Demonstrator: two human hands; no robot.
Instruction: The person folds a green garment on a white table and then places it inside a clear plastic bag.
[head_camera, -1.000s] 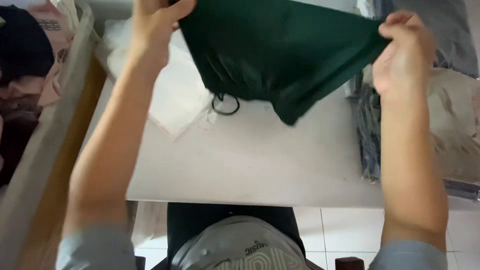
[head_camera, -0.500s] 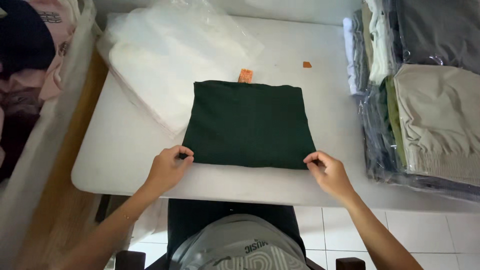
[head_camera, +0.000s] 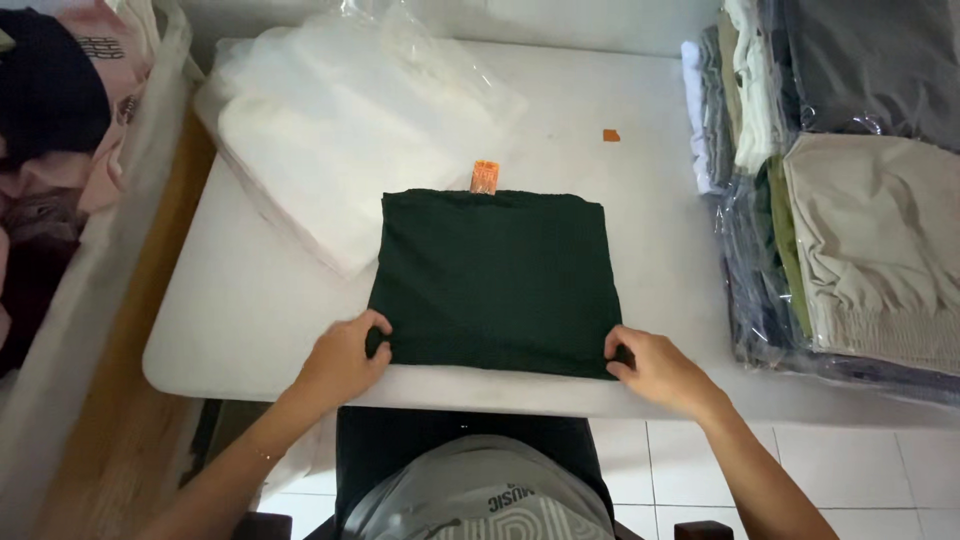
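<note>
Two hands worked the near edge of one garment. Left hand (head_camera: 340, 362) fingers were curled and pinched onto the near-left corner of the dark green folded fabric garment (head_camera: 495, 282); right hand (head_camera: 655, 370) fingers were closed the same way on the near-right corner. Both grips sat at the corners, which looked like the way to keep the fold square and the edge taut.

Garment lay flat in a neat rectangle at the middle of the white rectangular table (head_camera: 250, 310), near edge close to the table's front rim, within short reach of the person. Small orange tag (head_camera: 485, 176) stuck out from the far edge, so that end was probably the waist or collar side.

Stack of clear plastic bags (head_camera: 340, 130) lay on the far-left part of the table, its corner just beside the garment's left side. Pile of bagged folded clothes (head_camera: 850, 220), grey, beige and green, sat at the right end, apart from the garment. Small orange scrap (head_camera: 611, 135) lay loose on the far tabletop.
</note>
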